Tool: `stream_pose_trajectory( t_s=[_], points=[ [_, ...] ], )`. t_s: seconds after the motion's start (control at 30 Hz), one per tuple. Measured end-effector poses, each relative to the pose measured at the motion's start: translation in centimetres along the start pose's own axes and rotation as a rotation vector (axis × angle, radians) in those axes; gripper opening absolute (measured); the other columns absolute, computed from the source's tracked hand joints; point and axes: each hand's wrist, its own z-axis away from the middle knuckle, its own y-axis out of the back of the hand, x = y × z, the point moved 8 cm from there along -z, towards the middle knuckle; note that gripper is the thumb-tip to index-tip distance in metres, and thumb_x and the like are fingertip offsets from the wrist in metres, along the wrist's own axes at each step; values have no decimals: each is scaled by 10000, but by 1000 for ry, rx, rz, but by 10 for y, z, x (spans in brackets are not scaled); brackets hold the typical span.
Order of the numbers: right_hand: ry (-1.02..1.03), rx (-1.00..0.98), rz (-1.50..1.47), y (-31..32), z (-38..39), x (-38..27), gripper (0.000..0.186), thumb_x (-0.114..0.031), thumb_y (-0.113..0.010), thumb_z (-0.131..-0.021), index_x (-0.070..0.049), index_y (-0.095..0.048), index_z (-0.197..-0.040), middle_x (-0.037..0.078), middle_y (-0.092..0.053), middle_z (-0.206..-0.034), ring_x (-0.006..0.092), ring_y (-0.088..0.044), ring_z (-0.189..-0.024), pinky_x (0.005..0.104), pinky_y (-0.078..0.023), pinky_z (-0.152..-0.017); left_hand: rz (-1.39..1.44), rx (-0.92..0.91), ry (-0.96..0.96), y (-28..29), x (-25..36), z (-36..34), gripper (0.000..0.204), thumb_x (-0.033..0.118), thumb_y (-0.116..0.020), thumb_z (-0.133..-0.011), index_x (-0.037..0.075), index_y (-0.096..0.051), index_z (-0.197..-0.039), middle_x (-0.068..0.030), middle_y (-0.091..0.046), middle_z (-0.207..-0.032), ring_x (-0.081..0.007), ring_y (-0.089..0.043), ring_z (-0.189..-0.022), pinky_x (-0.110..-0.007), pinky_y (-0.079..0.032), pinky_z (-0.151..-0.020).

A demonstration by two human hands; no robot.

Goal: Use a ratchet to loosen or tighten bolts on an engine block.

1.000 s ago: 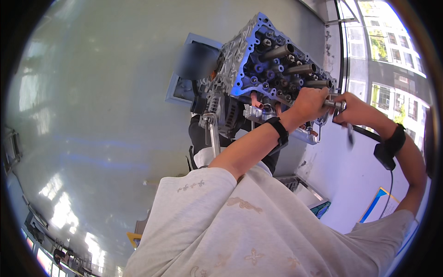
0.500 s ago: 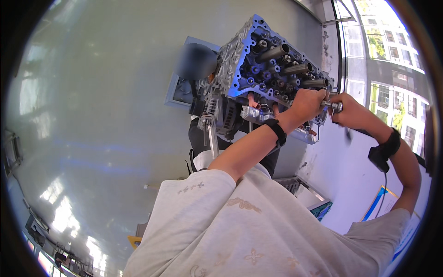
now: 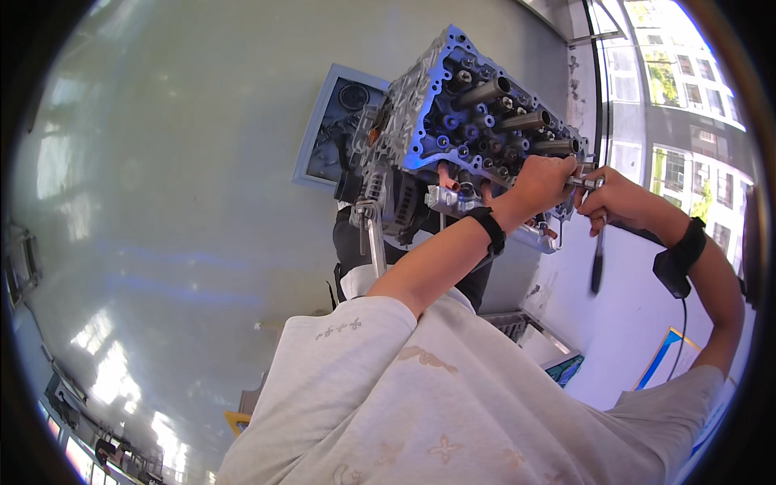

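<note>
A metal engine assembly [image 3: 436, 145], with several steel tubes [image 3: 521, 121] standing out of its open head, fills the upper middle. My left hand [image 3: 540, 182] is closed round a chrome socket tool [image 3: 586, 181] at the head's right lower edge; its fingertips are partly hidden. Just right of it, my right hand [image 3: 614, 198] has curled fingers on a ratchet, whose black handle [image 3: 597, 267] hangs below the fingers. Where the socket tool meets the engine is hidden by my hands.
A grey floor [image 3: 178, 186] lies left. A pale blue-framed panel [image 3: 307, 162] is behind the engine. At right are a white wall [image 3: 566, 275], a window [image 3: 671, 105] and a board [image 3: 663, 356]. A metal tray [image 3: 546, 347] sits low beside the wall.
The ratchet's black handle has swung lower and slightly left, and now shows clearly below my right hand. My left hand has stayed nearly in place.
</note>
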Motion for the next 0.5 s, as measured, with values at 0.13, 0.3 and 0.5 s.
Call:
stream_pose_trajectory(
  t_s=[0.13,0.3,0.5],
  points=[
    [210,-19,253,1,-3,-4,148,29,-608,-744,-6,-601,-887,78,-581,-654,224,-618,-588,388,-519,-598,-26,-13,134,-8,-13,-3,118,110,-640,-772,68,-583,-867,-162,-640,-704,-353,-649,-705,-460,-502,-632],
    [865,466,1111,2,16,-43,304,0,-676,-672,-59,-593,-959,117,-635,-735,321,-631,-741,411,-488,-704,-81,18,65,-6,-14,-3,140,111,-649,-777,58,-566,-876,-161,-630,-682,-361,-644,-690,-453,-503,-620],
    [-99,-143,-243,-13,-3,22,89,2,-606,-750,-9,-587,-837,73,-583,-638,221,-636,-591,378,-521,-611,-23,12,34,-2,-4,-3,155,119,-658,-771,59,-538,-847,-167,-612,-651,-369,-636,-674,-461,-494,-601]
  ],
)
